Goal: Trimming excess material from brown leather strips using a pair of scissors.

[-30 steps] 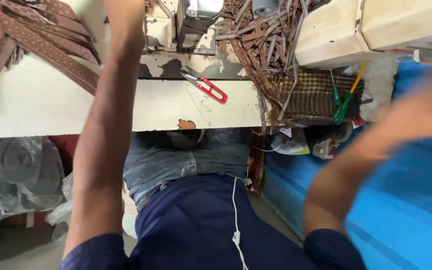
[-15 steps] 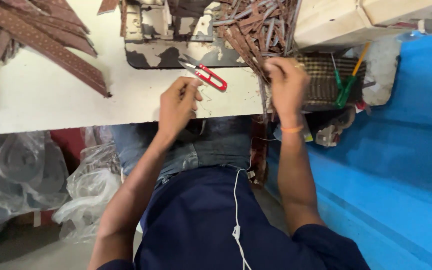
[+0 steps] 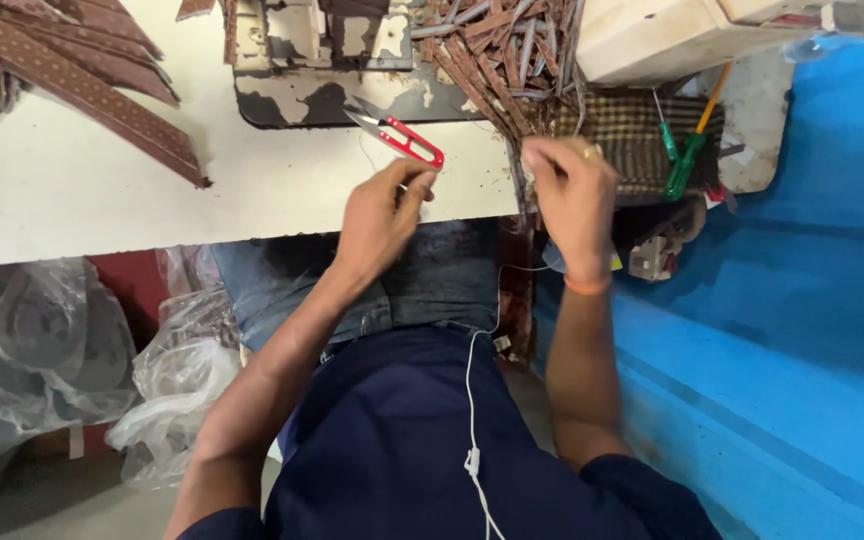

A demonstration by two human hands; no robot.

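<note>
Hands at the white counter (image 3: 82, 190) edge: left hand (image 3: 384, 210), fingers pinched together just below red thread snips (image 3: 402, 135); right hand (image 3: 574, 190) closed on brown strips (image 3: 497, 50) hanging from a pile; pinched contents cannot be told
</note>
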